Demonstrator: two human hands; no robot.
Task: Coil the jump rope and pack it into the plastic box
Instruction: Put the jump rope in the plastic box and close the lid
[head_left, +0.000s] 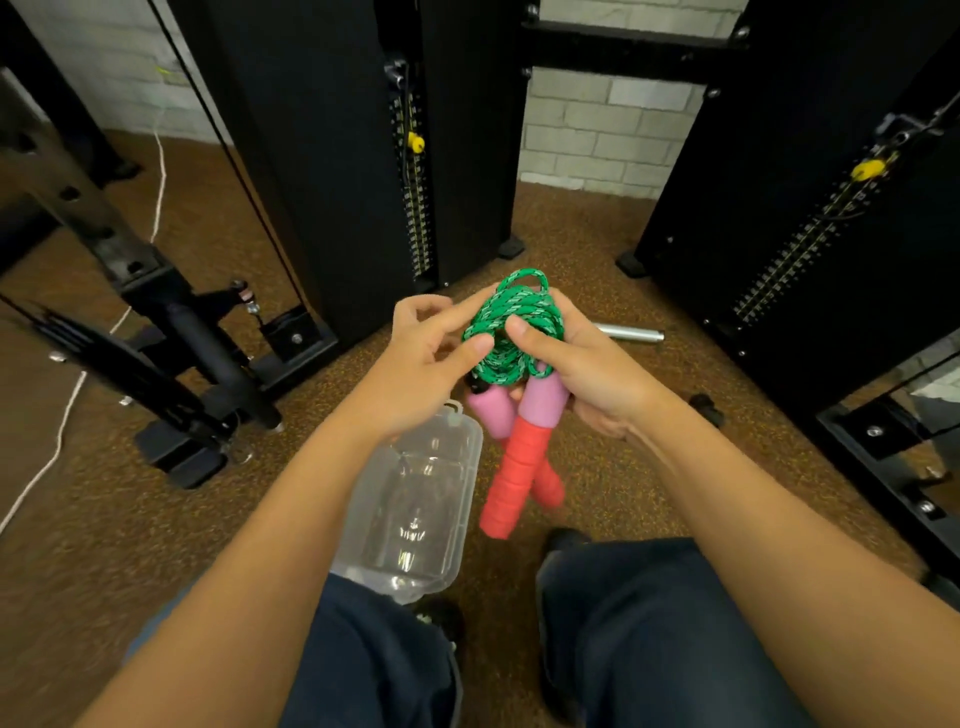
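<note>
Jump rope (511, 332), wound into a tight green bundle, sits at the centre of the view, held up in front of the person by both hands. Nearest the camera, at six o'clock, two legs in dark trousers (644, 634) fill the bottom edge, with bare forearms reaching forward from five and seven o'clock. A clear plastic box (410, 514) lies just left of centre, one end on the left thigh and the rest below the left wrist; it looks open and nothing can be seen inside it. Two handles (519, 462), pink at the top and red with ridges lower down, hang from the bundle toward six o'clock, just right of the box. The left hand (421, 358) touches the bundle from nine o'clock, thumb pressed against the cord and fingers loosely curled, not wrapped around it. The right hand (582, 364) grips the bundle from three o'clock, thumb laid across the front and fingers closed behind where the pink handle tops meet the cord. Beyond the hands, a silver metal bar (631, 332) lies on speckled brown flooring (597, 249) at two o'clock. Farther off, black weight machines (322, 156) rise at eleven and one o'clock, each with a yellow pin. A white brick wall (608, 135) shows between them at twelve o'clock.
</note>
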